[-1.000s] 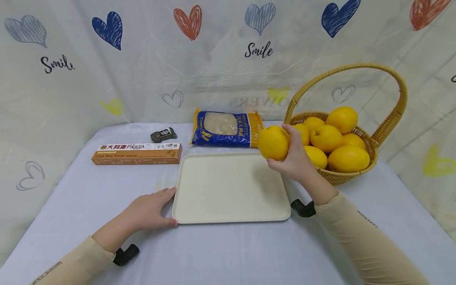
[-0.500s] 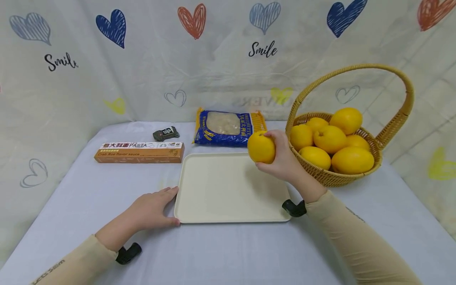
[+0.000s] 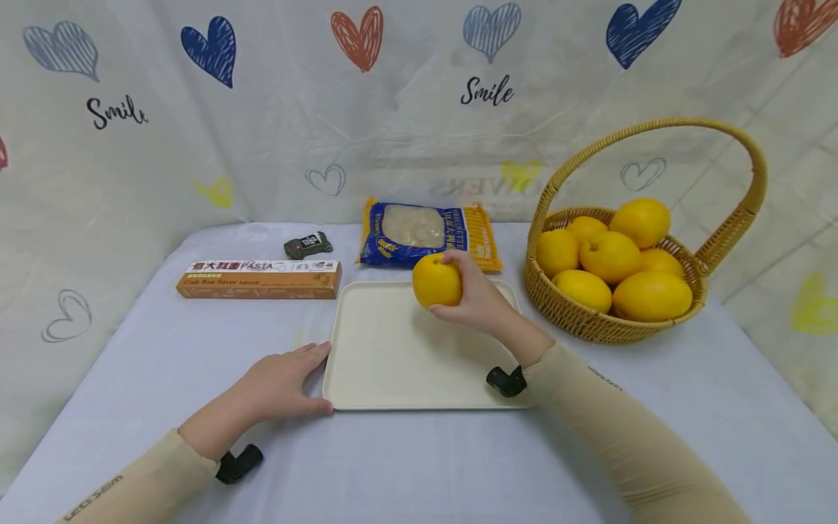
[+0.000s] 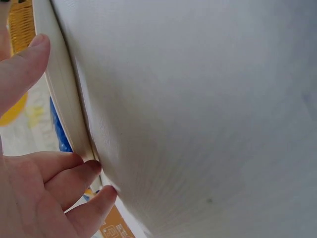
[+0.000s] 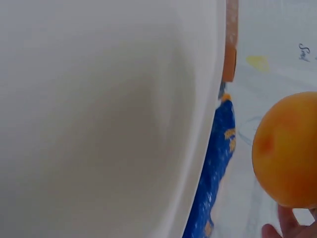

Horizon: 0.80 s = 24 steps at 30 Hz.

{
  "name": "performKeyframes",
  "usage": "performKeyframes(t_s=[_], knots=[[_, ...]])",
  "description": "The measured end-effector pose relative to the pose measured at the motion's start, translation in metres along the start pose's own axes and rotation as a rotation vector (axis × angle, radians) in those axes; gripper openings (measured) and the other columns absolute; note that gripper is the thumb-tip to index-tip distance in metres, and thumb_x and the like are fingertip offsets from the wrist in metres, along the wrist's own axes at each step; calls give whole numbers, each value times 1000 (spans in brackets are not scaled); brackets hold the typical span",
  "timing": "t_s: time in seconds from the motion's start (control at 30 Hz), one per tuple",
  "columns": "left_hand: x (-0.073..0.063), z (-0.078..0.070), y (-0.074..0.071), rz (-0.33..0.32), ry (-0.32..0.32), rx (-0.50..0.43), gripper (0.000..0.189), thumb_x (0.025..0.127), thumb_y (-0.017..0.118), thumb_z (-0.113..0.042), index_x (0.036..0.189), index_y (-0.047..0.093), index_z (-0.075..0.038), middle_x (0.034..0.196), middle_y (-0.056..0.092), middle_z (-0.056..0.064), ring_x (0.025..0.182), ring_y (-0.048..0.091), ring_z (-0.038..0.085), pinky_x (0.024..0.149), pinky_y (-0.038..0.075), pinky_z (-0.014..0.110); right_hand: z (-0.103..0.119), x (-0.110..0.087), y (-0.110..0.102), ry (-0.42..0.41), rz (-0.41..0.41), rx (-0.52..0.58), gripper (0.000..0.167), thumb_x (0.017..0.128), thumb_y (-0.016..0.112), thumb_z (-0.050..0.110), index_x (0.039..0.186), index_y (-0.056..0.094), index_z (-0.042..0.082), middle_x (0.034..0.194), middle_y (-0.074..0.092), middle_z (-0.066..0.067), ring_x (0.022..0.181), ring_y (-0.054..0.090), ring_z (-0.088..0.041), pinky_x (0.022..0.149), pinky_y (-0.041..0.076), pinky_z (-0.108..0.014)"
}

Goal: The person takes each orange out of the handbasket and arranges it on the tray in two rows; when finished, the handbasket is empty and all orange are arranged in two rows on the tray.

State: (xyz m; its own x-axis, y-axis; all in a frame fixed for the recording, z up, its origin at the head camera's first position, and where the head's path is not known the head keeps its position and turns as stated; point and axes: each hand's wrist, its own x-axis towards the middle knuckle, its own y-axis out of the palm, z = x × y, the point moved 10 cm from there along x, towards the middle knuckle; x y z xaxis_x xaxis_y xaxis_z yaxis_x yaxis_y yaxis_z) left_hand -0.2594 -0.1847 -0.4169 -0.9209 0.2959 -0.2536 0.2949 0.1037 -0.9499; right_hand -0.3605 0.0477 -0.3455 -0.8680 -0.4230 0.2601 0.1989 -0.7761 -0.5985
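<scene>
My right hand (image 3: 481, 300) holds a yellow lemon (image 3: 436, 281) above the back part of a cream rectangular tray (image 3: 393, 371). Fingers and thumb are around the fruit's right side. In the right wrist view the lemon (image 5: 290, 148) hangs at the right, apart from the tray (image 5: 99, 124). My left hand (image 3: 278, 386) rests at the tray's left edge, its thumb by the near corner. Seen from the left wrist, the fingertips (image 4: 93, 166) touch the tray's side (image 4: 67, 84) without curling round it. More lemons (image 3: 610, 256) fill a wicker basket (image 3: 615, 333) at the right.
Behind the tray lies a blue and yellow pasta bag (image 3: 419, 236). An orange-brown pasta box (image 3: 258, 280) sits back left, with a small dark packet (image 3: 308, 245) behind it. The basket's tall handle (image 3: 655, 125) arches up at the right.
My right hand has carried the lemon leftward from beside the basket to over the tray. My left hand has stayed at the tray's edge. The head view has shifted slightly.
</scene>
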Motion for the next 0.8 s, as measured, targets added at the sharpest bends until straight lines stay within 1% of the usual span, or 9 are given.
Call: performKeyframes(t_s=[0.07, 0.13, 0.23, 0.3, 0.4, 0.47, 0.57, 0.67, 0.8], knots=[[0, 0, 0, 7, -6, -3, 96, 67, 66, -60, 140, 35, -8, 141, 41, 13, 129, 39, 32, 96, 38, 54, 2, 6, 9, -1, 6, 3, 69, 66, 77, 14, 119, 33, 12, 126, 40, -14, 106, 47, -31, 87, 46, -45], [0, 0, 0, 13, -12, -10, 96, 66, 67, -61, 140, 35, -8, 141, 41, 14, 129, 39, 32, 96, 37, 55, 4, 12, 18, -1, 19, 3, 75, 66, 78, 16, 126, 33, 13, 129, 40, -12, 112, 42, -30, 91, 44, -47], [0, 0, 0, 20, -19, -23, 96, 66, 67, -60, 140, 35, -8, 140, 41, 14, 130, 38, 32, 97, 36, 55, 8, 21, 35, -11, 66, 10, 89, 67, 78, 18, 139, 25, 17, 135, 39, -8, 120, 39, -28, 99, 39, -48], [0, 0, 0, 24, -26, -33, 96, 66, 68, -59, 140, 35, -9, 141, 41, 13, 130, 38, 32, 97, 36, 55, 9, 27, 46, -9, 99, 32, 93, 69, 78, 18, 142, 21, 18, 138, 37, -6, 123, 37, -26, 103, 35, -47], [0, 2, 1, 34, -35, -42, 96, 66, 68, -60, 141, 34, -10, 141, 40, 12, 131, 37, 31, 98, 35, 55, 9, 34, 63, 12, 137, 62, 89, 70, 78, 18, 141, 25, 16, 139, 33, -7, 123, 38, -25, 105, 31, -46], [0, 3, 2, 37, -39, -48, 96, 66, 68, -60, 141, 34, -11, 142, 40, 12, 131, 37, 31, 98, 35, 56, 9, 38, 72, 36, 150, 79, 87, 70, 78, 17, 140, 27, 16, 139, 29, -10, 122, 37, -27, 105, 30, -48], [1, 4, 3, 40, -42, -51, 97, 65, 68, -61, 141, 34, -11, 141, 40, 12, 131, 37, 31, 98, 35, 56, 8, 43, 82, 68, 158, 85, 87, 70, 78, 17, 140, 27, 19, 138, 25, -13, 123, 35, -29, 105, 29, -50], [1, 5, 3, 42, -42, -53, 97, 65, 68, -61, 141, 34, -11, 141, 40, 13, 131, 37, 31, 98, 35, 56, 7, 48, 90, 89, 163, 98, 87, 70, 78, 16, 140, 27, 21, 138, 28, -11, 123, 35, -27, 105, 29, -49], [1, 5, 3, 43, -42, -57, 97, 65, 67, -62, 141, 33, -12, 141, 40, 13, 131, 37, 31, 98, 35, 56, 9, 55, 101, 80, 175, 112, 87, 71, 77, 12, 141, 26, 18, 139, 34, -9, 124, 37, -26, 108, 28, -46]])
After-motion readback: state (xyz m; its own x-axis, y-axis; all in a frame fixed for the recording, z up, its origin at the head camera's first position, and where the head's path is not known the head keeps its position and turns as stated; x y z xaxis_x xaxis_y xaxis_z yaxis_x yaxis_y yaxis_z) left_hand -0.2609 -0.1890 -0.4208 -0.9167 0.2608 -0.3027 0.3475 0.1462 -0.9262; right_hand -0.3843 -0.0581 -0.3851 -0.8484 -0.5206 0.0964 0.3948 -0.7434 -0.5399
